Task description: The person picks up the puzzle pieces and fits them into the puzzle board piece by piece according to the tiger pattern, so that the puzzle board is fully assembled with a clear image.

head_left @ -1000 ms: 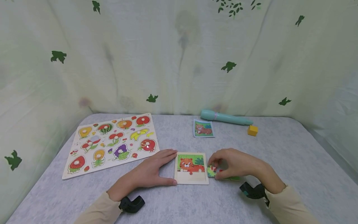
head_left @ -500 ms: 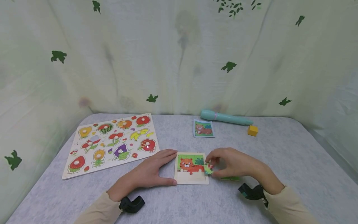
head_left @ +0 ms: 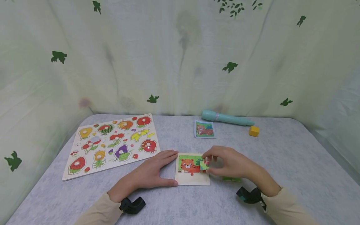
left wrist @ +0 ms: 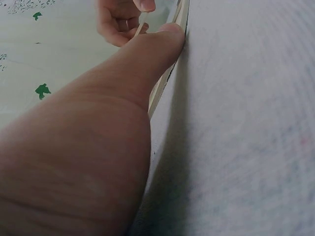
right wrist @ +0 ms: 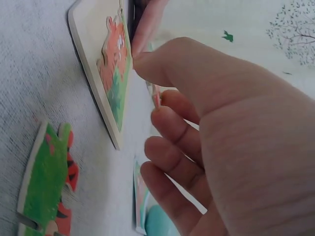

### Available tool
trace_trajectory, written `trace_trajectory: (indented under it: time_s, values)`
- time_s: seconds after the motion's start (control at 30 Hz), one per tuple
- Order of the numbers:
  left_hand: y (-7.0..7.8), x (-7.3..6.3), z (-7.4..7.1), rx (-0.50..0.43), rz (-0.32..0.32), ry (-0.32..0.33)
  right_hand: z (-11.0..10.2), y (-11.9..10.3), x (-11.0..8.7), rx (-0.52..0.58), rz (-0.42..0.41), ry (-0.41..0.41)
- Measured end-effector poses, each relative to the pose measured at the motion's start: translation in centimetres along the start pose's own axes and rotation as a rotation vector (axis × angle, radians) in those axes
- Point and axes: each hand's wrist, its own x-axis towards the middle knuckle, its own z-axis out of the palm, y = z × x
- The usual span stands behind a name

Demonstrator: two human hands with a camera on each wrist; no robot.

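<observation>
In the head view a small wooden puzzle board (head_left: 194, 181) lies mid-table, its upper part filled with a tiger picture and its lower part bare wood. My left hand (head_left: 150, 172) rests at its left side, thumb and fingertips straight and spread, touching that edge. Above the board's right part, my right hand (head_left: 233, 163) pinches a green puzzle piece (head_left: 204, 165) between thumb and fingers. The piece is tilted up in the left wrist view. Loose puzzle pieces (right wrist: 44, 182) in green and orange lie right of the board, partly covered by my right hand in the head view.
A large fruit peg puzzle (head_left: 111, 162) lies to the left, close to my left fingers. Farther back are a tiger picture card (head_left: 204, 129), a turquoise microphone-shaped object (head_left: 229, 119) and a yellow block (head_left: 254, 131). A leaf-patterned curtain (head_left: 168, 56) hangs behind.
My right hand has lifted the green puzzle piece off the table and carried it left over the board's right part. My left hand has stayed in place.
</observation>
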Motion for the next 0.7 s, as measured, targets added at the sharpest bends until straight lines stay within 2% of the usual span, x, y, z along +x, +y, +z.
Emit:
trace_trajectory:
  time_s: [0.43,0.7]
  values:
    - [0.1,-0.1,-0.1,0.004,0.010,0.009,1.2,-0.6,0.4,0.025,-0.004,0.084]
    - [0.1,-0.1,-0.1,0.004,0.018,0.011,2.3,-1.0,0.8,0.055,-0.063,0.138]
